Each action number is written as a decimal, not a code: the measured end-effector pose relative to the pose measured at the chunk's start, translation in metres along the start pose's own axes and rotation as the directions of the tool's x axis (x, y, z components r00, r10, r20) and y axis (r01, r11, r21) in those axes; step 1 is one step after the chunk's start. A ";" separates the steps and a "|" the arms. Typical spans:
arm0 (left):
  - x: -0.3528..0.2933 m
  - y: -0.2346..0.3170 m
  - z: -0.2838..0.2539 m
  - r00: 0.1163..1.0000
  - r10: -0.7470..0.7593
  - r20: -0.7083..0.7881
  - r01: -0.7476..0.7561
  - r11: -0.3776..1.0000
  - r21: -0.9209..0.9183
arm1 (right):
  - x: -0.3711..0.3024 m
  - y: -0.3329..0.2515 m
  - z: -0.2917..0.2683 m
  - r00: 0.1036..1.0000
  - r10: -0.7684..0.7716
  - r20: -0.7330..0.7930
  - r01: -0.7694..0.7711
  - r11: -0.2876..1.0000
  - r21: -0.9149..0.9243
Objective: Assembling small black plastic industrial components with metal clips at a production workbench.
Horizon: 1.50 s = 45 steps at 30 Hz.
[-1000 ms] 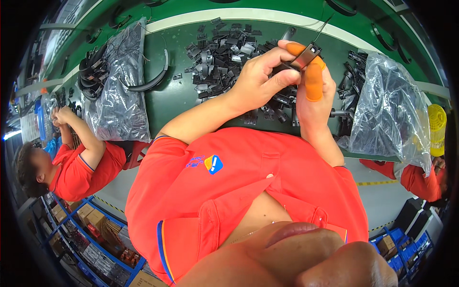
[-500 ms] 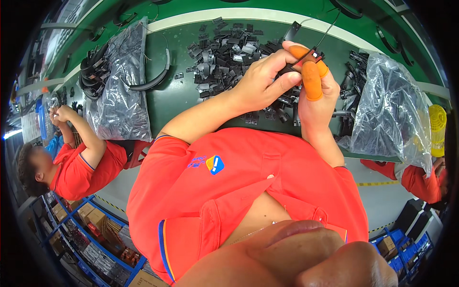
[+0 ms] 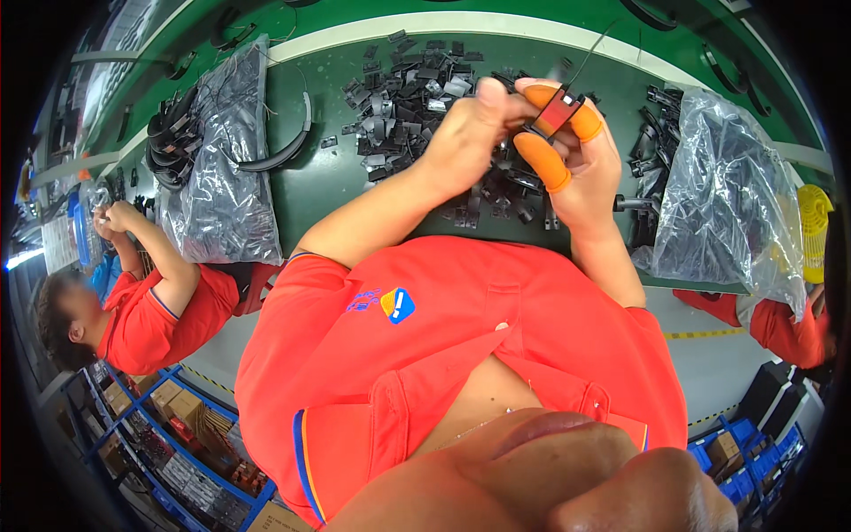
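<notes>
My right hand, with orange finger cots on its fingers, pinches a small black part with a red face. A thin dark wire sticks up from this part. My left hand is closed close beside it, with its fingertips partly hidden behind the part and the right fingers. Whatever those left fingers hold does not show. A small dark piece just above the hands is smeared by motion. Behind and below the hands, many loose black plastic pieces lie heaped on the green table.
Left on the table are a clear plastic bag, dark headbands and a curved black band. Another plastic bag lies right, beside more black parts and a yellow basket. Co-workers in red sit on both sides.
My left hand has drawn back slightly left, its thumb now raised away from the part. My right hand has turned the part, so more of its red face shows.
</notes>
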State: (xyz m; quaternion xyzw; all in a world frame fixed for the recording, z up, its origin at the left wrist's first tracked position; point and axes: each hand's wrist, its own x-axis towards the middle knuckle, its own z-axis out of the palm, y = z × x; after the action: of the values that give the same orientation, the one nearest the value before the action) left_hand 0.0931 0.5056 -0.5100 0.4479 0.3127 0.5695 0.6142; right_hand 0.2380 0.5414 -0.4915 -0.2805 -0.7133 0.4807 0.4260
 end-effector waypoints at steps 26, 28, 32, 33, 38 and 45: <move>-0.005 0.026 0.001 0.970 -0.106 0.218 -0.029 0.842 0.539 | 0.006 0.012 -0.011 0.893 -0.352 0.281 0.420 0.875 -0.240; -0.008 0.028 0.012 0.987 -0.033 0.160 -0.072 0.790 0.609 | -0.005 0.016 -0.007 0.938 -0.255 0.235 0.294 0.944 -0.148; -0.008 0.020 0.017 1.000 -0.004 0.026 -0.017 0.673 0.739 | -0.011 0.027 0.016 0.982 -0.180 0.051 0.170 0.971 0.169; -0.008 0.020 0.017 0.999 -0.041 -0.020 0.042 0.640 0.767 | -0.011 0.030 0.020 0.979 -0.196 -0.049 0.202 0.935 0.292; -0.003 0.030 0.000 0.967 -0.183 0.177 0.026 0.762 0.647 | -0.006 0.028 0.024 0.995 0.104 0.000 -0.090 0.856 0.508; -0.004 0.037 -0.016 0.925 -0.239 0.297 0.077 0.880 0.469 | -0.001 0.031 0.010 0.967 0.204 0.152 -0.250 0.657 0.711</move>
State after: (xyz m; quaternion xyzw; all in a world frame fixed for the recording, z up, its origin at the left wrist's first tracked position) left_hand 0.0625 0.5033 -0.4834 0.6429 0.3585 0.3415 0.5844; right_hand 0.2298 0.5478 -0.5225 -0.1618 -0.4366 0.7803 0.4174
